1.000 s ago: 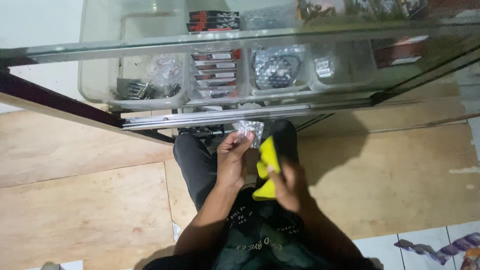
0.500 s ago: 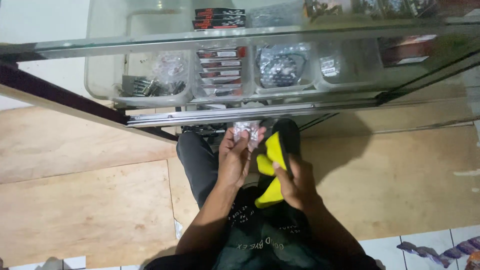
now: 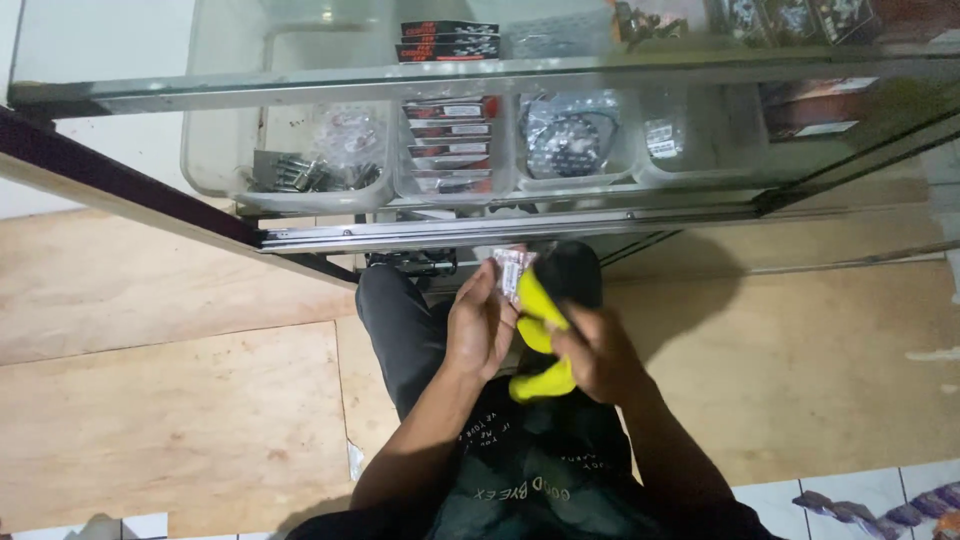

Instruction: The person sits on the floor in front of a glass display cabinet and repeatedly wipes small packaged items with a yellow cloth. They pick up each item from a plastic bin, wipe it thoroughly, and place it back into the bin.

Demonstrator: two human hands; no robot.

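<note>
Plywood flooring (image 3: 170,420) covers most of the ground, meeting white tile (image 3: 790,495) at the lower edge. Above it stands a glass display cabinet (image 3: 600,65) with a metal sliding rail (image 3: 500,230) along its lower front. Inside the cabinet sit clear plastic bins in a row: the left bin (image 3: 290,170) contains metal hardware and a bagged part, the next bin (image 3: 450,140) holds a stack of red-and-black flat boxes, the third bin (image 3: 570,145) holds a bagged round metal part, and the fourth bin (image 3: 690,140) holds a small labelled bag. The person stands directly in front of the cabinet in dark trousers and a dark printed shirt. The left hand (image 3: 480,325) is closed around a small clear packet (image 3: 510,268) with red and white contents, held just below the rail. The right hand (image 3: 600,355) grips a yellow cloth (image 3: 540,335), which touches the packet's lower edge and hangs between both hands. Both hands are close together, nearly touching.
</note>
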